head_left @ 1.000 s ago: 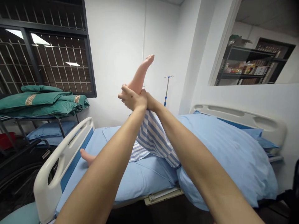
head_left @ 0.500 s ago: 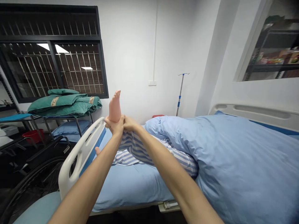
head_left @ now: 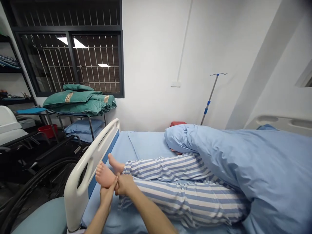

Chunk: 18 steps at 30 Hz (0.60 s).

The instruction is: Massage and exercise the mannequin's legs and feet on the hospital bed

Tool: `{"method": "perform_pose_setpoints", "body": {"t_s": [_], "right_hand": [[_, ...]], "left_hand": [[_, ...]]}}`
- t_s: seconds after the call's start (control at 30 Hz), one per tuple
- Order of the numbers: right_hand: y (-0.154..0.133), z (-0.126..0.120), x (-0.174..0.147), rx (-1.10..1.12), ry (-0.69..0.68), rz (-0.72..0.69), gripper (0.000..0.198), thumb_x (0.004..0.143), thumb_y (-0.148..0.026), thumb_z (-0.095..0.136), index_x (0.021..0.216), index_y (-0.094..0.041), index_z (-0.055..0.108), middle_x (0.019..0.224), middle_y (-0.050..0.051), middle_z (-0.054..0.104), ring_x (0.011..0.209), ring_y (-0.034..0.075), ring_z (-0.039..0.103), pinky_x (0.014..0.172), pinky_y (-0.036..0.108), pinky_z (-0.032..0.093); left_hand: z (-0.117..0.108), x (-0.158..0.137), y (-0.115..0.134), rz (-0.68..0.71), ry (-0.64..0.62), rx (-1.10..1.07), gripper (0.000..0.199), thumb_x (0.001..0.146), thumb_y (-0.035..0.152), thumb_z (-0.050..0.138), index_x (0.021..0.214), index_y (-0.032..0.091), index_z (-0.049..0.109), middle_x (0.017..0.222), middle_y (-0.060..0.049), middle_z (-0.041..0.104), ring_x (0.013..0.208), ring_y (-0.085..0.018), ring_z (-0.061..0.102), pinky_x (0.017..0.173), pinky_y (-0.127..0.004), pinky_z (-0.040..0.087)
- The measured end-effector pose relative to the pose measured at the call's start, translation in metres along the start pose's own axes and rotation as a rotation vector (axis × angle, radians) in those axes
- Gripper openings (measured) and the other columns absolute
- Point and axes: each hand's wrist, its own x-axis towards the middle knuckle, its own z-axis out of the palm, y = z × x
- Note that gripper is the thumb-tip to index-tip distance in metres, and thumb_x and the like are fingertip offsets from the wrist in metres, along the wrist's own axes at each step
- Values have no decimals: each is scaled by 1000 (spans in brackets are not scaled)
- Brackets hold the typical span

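Observation:
A smooth pink foot [head_left: 104, 175], like a manikin's, is held low over the foot end of the bed, toes pointing up. My left hand [head_left: 107, 194] is closed round the heel side from below. Beside it my right hand [head_left: 126, 184] grips the ankle, hiding part of it. The blue-and-white striped trouser leg [head_left: 180, 198] runs right from my hands and goes under the blue quilt [head_left: 219, 156]. Just behind lies the other foot [head_left: 116, 163], free of my hands, with its own striped trouser leg [head_left: 156, 165] stretched along the sheet.
The white bed end board [head_left: 91, 172] stands close left of the feet. Past it are a wheelchair [head_left: 53, 162], a teal seat [head_left: 40, 216] and green folded bedding [head_left: 80, 102] on a rack. Along the back wall are a drip stand [head_left: 209, 99] and a red object [head_left: 177, 123].
The held foot and its leg have come down from a raised position to near the bed, both hands still on it. My view has turned left, and more of both striped legs shows.

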Motion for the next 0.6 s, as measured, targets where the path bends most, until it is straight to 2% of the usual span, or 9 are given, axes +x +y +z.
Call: {"method": "perform_pose_setpoints", "body": {"t_s": [0.07,0.13,0.23,0.3,0.4,0.6], "right_hand": [[2,31,2,-10,-51,21,66,47,-42,67,105,-17,49,88,11,67,78,31,64,64,38,48],[4,59,3,-27,-82,23,61,49,-36,65,105,-17,49,87,12,66,76,31,64,62,38,48],[7,90,3,-70,-73,19,55,50,-30,61,102,-17,50,83,12,66,71,29,64,60,37,47],[7,99,3,-79,-63,13,54,49,-30,59,101,-17,50,81,11,65,69,29,63,60,36,47],[7,101,3,-75,-61,15,53,49,-31,58,100,-17,49,81,11,64,69,28,63,60,35,46],[5,98,1,-81,-37,20,50,51,-30,57,98,-17,49,82,11,64,70,28,63,61,37,46]], "left_hand": [[-5,7,-38,-114,-68,92,30,54,42,67,76,24,57,84,-4,70,92,-28,63,76,-34,53],[-11,10,-70,-200,-111,280,25,55,47,63,69,28,54,81,-1,70,95,-30,61,76,-37,53],[-16,9,-97,-229,-161,427,26,54,53,59,59,29,52,73,-5,69,96,-34,60,75,-39,53],[-18,7,-103,-197,-176,398,30,54,53,59,62,24,55,76,-10,69,94,-35,60,75,-38,53],[-17,5,-103,-167,-172,341,32,55,47,62,66,18,58,80,-16,69,92,-34,61,74,-37,53],[-17,10,-110,-169,-254,269,28,57,43,63,70,19,60,84,-12,70,96,-32,61,78,-36,53]]}}
